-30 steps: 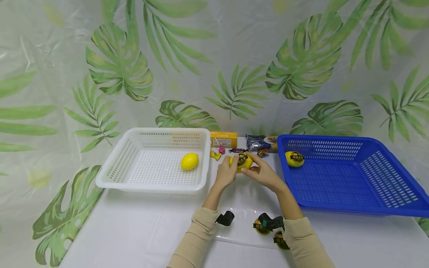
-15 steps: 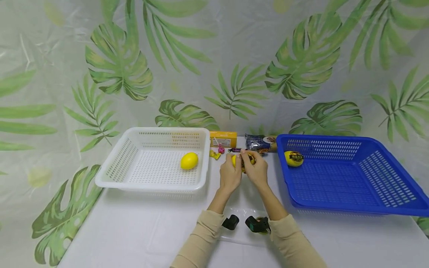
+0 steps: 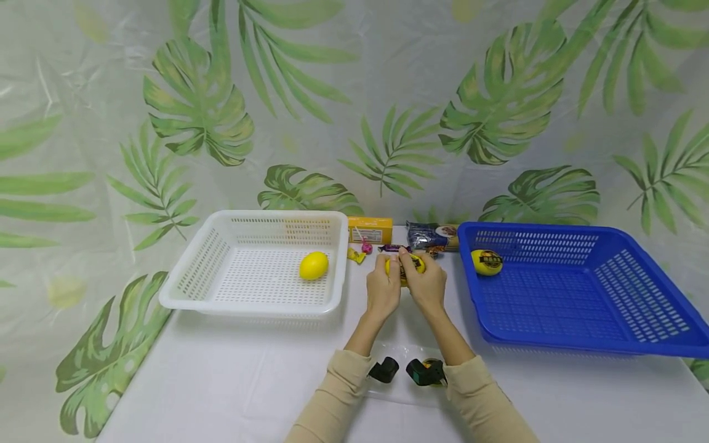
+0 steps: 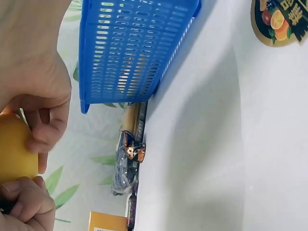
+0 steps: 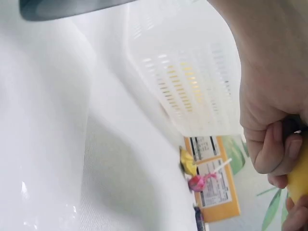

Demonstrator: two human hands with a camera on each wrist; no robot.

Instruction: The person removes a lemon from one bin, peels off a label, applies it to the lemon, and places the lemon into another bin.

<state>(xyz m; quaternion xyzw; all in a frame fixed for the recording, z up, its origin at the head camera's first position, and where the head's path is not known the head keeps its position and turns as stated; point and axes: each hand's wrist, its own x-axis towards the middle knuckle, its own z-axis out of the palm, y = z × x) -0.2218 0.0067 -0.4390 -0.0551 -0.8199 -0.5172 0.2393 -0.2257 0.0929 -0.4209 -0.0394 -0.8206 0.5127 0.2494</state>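
Lemon [image 3: 404,268] gripped by both hands, left hand [image 3: 382,290], right hand [image 3: 428,286]

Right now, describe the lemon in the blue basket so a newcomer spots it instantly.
Find the blue basket on the table's right side. In its near-left corner lies a labelled lemon. A dark label wraps it, unlike the bare lemon in the white basket.

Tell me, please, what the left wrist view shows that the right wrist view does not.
Only the left wrist view shows the blue basket, a dark snack packet beside it and a round fruit sticker on the white table. Only the right wrist view shows the white basket, the pink lollipop and a yellow sweet. Both show the orange box and the hands gripping the yellow lemon.
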